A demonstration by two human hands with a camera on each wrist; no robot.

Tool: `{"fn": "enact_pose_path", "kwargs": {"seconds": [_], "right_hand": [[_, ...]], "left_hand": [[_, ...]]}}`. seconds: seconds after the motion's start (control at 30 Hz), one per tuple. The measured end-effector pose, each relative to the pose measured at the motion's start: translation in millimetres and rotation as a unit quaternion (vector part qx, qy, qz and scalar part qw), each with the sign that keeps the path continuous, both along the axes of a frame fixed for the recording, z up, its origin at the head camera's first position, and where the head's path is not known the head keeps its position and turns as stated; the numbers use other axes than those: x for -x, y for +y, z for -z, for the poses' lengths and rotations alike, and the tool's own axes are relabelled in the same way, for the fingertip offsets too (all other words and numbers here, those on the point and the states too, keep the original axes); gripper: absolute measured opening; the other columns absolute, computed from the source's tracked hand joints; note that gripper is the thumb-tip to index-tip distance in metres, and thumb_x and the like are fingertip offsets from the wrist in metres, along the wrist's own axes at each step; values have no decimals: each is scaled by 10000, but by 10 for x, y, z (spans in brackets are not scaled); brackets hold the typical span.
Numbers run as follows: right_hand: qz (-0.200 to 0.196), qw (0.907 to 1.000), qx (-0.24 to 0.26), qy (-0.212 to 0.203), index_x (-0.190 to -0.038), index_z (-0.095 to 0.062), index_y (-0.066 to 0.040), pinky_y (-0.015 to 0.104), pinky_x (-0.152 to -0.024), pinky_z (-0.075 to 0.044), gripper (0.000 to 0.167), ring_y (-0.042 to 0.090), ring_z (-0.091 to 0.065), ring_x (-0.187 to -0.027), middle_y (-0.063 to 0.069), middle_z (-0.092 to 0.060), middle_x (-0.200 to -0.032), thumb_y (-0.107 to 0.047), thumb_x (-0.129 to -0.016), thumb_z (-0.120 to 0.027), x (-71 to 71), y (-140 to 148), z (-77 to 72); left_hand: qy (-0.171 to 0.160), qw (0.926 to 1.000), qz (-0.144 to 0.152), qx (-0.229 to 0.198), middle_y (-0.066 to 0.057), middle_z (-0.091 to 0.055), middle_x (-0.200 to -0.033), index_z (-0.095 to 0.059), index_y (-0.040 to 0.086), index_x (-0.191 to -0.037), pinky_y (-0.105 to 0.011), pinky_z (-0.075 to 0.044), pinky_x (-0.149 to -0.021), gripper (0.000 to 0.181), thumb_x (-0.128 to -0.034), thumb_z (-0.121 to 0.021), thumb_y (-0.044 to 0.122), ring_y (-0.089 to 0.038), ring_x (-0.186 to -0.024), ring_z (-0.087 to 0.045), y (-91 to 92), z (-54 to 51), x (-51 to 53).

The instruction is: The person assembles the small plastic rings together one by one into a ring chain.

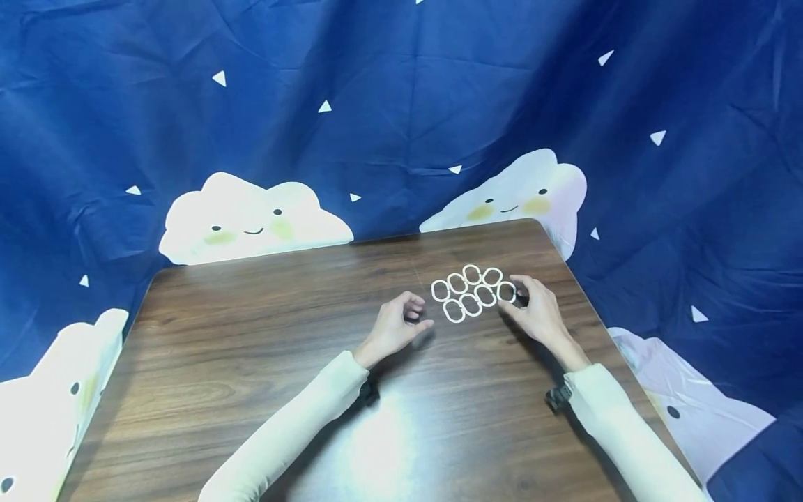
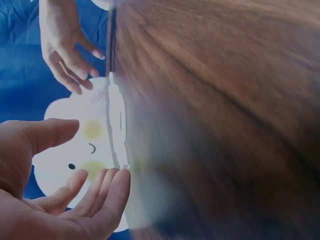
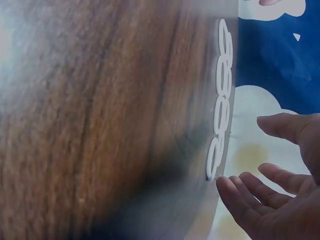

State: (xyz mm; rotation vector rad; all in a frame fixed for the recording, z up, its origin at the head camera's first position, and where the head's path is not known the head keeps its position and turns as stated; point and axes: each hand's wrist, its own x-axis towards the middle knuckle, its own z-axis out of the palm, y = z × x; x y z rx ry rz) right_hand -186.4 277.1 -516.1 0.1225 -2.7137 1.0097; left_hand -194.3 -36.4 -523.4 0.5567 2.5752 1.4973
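Note:
Several white oval rings [image 1: 462, 307] lie flat on the brown wooden table in two adjoining rows, close together. My right hand [image 1: 538, 310] is at the right end of the group, thumb and fingers spread on either side of the end ring [image 1: 498, 293]; whether they touch it I cannot tell. To the left of the group, my left hand [image 1: 396, 325] hovers apart from the rings, its fingers loosely bent and holding nothing. The right wrist view shows the rings [image 3: 218, 112] edge-on beside the relaxed fingers. Both hands appear in the left wrist view, the left one [image 2: 75, 205] nearer.
The wooden table [image 1: 251, 362] extends to the left and front, with a bright glare spot near its front. Behind and around it hangs a blue cloth [image 1: 376, 84] printed with white clouds and triangles. A dark device [image 1: 558, 397] sits at the right wrist.

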Motion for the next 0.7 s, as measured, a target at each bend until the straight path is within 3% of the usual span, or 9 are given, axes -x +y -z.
{"fn": "enact_pose_path", "kwargs": {"seconds": [0.17,0.7], "right_hand": [[89,9996,99,-238,-1359,-582,69,603,-1022,-532,584,497,-690,-1114,330,-663,-1293,-96,-857,-831,56,50,43],[353,9947,476,-838,-1387,-580,45,553,-1061,-530,642,457,-669,-1203,282,-658,-1364,-118,-834,-862,239,107,93]], "left_hand": [[-181,9997,-99,-87,-224,-749,-1180,-641,-43,-1218,-442,-629,-945,468,-844,-858,136,-357,-1035,-750,106,58,23],[-325,9991,-254,-15,-187,-763,-1183,-641,-6,-1254,-430,-621,-962,515,-819,-879,135,-326,-1042,-752,275,129,115]]}}
